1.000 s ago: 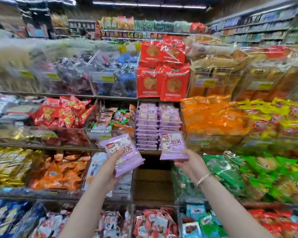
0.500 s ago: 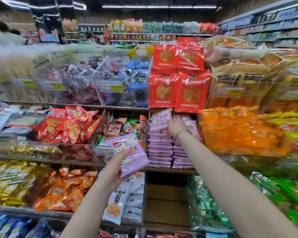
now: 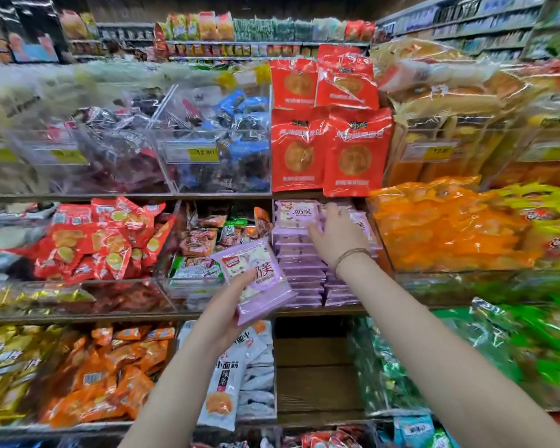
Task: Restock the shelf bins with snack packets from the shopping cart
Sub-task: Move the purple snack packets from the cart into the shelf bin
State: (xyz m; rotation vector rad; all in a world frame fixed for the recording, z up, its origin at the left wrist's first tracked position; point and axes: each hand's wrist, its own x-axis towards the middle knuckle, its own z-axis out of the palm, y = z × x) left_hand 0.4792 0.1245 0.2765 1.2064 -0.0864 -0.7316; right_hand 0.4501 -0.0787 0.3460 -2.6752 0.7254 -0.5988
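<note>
Under our right hand (image 3: 337, 237) — one packet newly shelved.
Its packet has joined the purple stack (image 3: 304, 273); the fingers lie flat and released on top. Our left hand (image 3: 220, 315) grips the next purple packet (image 3: 259, 279), just below-left — ready to follow.

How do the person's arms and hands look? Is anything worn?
The left hand and right hand are ungloved, with no sleeves in view. A thin double-strand bracelet circles the right wrist. The left wrist is bare.
</note>
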